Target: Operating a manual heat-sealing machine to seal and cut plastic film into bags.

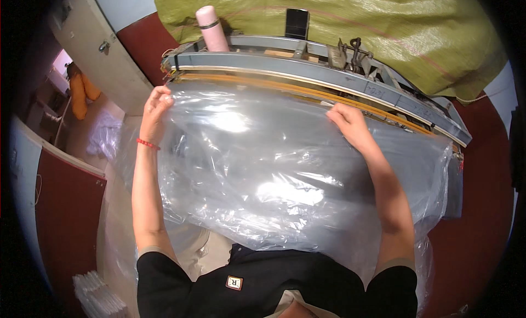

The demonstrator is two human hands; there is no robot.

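Observation:
A wide sheet of clear plastic film (246,159) lies spread in front of me, wrinkled and shiny, hanging down toward my body. At its far left corner, my left hand (156,112) has thumb and fingers pinched on the film's edge. My right hand (350,126) pinches the same far edge, right of the middle. Just beyond both hands runs a long machine with a grey metal bar (285,67) and an orange strip (274,87) along its near side; it looks like a bag sealer. Whether the film is one layer or a bag, I cannot tell.
On the machine's back stand a pink bottle (212,30) and a black phone (297,24). Metal clamps (356,55) sit farther right. A yellow-green woven sheet (394,27) hangs behind. At left are a door (101,44) and a stack of folded plastic (98,293).

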